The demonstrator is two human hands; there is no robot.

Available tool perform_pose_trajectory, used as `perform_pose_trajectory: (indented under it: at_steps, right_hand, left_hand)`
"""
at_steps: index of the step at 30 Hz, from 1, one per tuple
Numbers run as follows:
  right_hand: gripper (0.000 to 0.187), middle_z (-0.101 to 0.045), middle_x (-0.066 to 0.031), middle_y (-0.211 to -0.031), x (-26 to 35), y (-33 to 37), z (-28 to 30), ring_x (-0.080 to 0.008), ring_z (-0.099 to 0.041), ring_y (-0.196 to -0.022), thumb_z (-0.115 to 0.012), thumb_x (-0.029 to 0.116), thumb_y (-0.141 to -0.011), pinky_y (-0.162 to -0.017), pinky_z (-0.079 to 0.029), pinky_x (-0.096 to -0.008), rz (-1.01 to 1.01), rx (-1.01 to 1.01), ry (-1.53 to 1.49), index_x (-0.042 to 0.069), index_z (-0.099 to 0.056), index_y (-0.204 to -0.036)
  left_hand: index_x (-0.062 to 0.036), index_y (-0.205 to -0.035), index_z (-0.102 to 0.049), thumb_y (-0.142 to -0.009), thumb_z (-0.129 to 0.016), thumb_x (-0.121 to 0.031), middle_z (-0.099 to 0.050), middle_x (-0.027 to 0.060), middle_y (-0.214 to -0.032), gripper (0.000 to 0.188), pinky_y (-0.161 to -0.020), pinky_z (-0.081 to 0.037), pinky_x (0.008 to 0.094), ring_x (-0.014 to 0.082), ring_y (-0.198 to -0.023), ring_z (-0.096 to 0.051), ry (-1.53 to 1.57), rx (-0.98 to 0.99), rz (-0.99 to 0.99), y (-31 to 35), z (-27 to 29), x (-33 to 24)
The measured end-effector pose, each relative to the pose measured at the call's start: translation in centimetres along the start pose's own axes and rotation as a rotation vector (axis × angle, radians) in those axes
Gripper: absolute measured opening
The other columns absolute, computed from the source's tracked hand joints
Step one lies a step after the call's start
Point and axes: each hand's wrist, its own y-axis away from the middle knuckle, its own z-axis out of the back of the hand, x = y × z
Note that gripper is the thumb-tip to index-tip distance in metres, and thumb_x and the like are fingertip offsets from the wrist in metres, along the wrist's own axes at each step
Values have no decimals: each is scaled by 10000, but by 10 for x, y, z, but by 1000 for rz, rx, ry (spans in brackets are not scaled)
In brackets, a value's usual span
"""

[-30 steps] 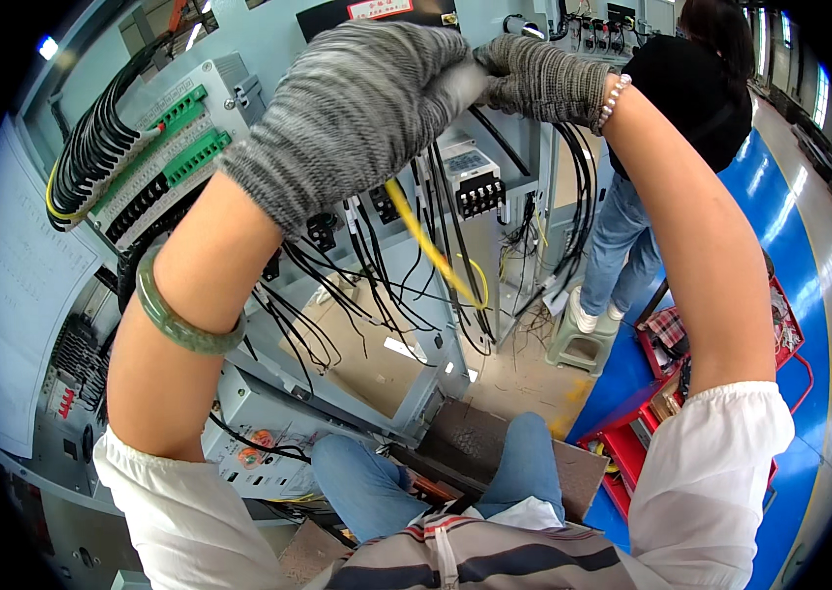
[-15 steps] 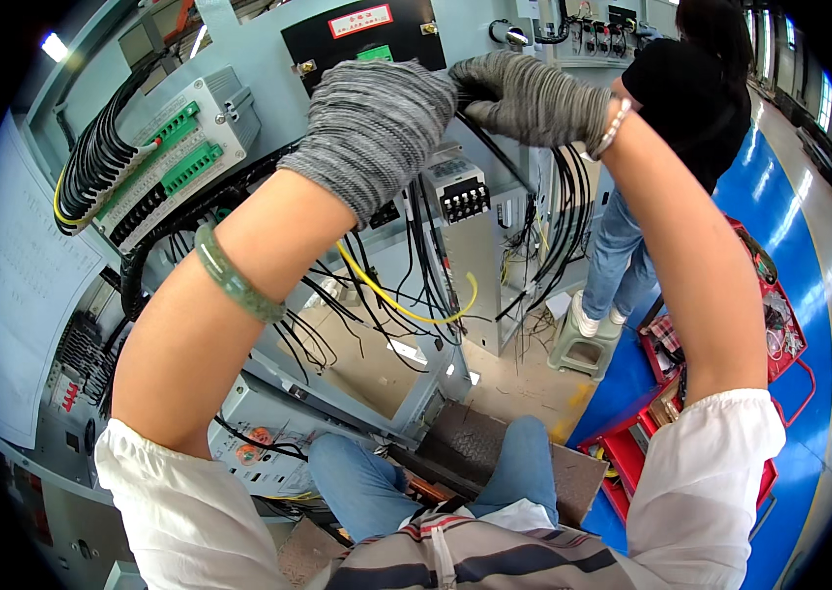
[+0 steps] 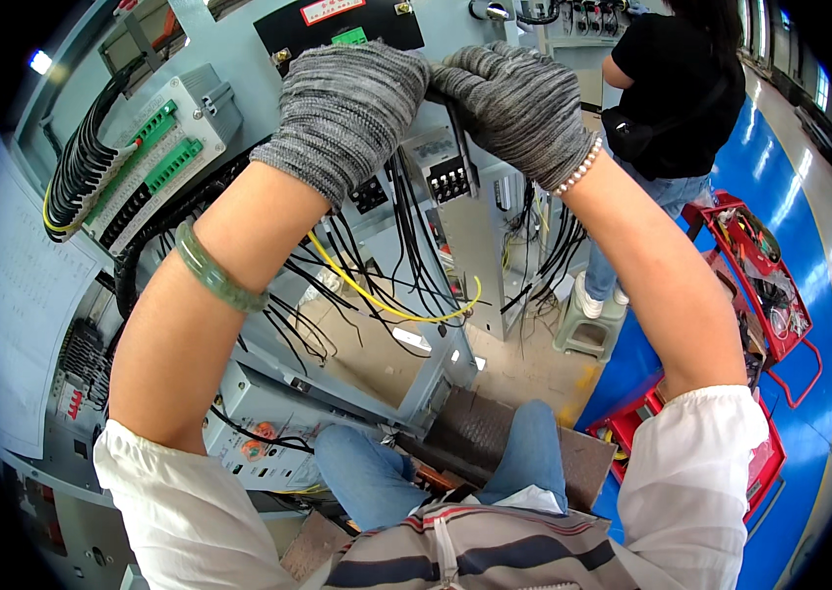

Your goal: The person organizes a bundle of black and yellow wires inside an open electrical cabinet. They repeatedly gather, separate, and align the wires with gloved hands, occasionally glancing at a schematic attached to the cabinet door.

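Observation:
My left hand, in a grey striped knit glove, is raised in front of the black panel of a grey metal cabinet. Its fingers curl away behind the glove, so what they hold is hidden. Close against it, my right hand in a matching glove is bent inward with its fingers closed. A thin dark strip of unclear kind hangs from that right hand. Loose black wires and one yellow wire hang below the left hand. A small device with a black terminal block sits under both hands.
At left, a module with green connectors carries a black wire bundle. Another person stands on a pale green stool at right. Red tool carts stand on the blue floor.
My right hand has rotated and come lower, and the dark strip now points more steeply down. The view has shifted slightly. The other person has turned, showing a black bag.

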Motion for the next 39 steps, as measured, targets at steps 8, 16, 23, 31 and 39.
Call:
perform_pose_trajectory:
  at_steps: [8,16,23,31,39]
  right_hand:
    - [235,-668,-55,-917,-1,-1,8,-197,-647,-804,-642,73,-768,-704,-524,-302,100,-83,-148,122,-664,-997]
    - [195,-666,-75,-809,-13,-11,-5,-134,-636,-674,-590,133,-838,-639,-551,-260,-670,114,-1091,71,-658,-1010]
    - [183,-636,-79,-665,-31,-51,-2,-139,-602,-544,-659,194,-796,-479,-511,-263,-965,676,-1198,14,-645,-766]
    - [222,-653,-116,-701,-30,-13,6,-192,-640,-643,-638,198,-778,-599,-514,-297,-1050,50,-987,-22,-641,-808]
    - [291,-666,-106,-870,-13,-2,20,-177,-634,-802,-618,286,-860,-769,-501,-316,-521,371,-541,70,-652,-1052]
  left_hand:
    - [-105,-973,-612,-873,-555,-309,-647,101,-829,234,-671,-513,398,268,-792,-642,67,52,33,0,1,0]
    - [-92,-929,-639,-835,-546,-207,-647,102,-875,176,-607,-522,415,254,-790,-653,154,-150,11,3,-6,-2]
    - [-99,-1025,-570,-827,-538,-164,-581,97,-970,211,-604,-529,391,247,-854,-640,51,-199,-37,7,-8,-8]
    - [-106,-987,-590,-804,-593,-185,-626,105,-895,200,-644,-525,408,270,-854,-646,130,-141,-52,1,-12,-7]
    - [-133,-1035,-601,-891,-518,-285,-637,82,-894,225,-699,-512,382,259,-817,-639,119,-51,-22,-1,-5,-5]
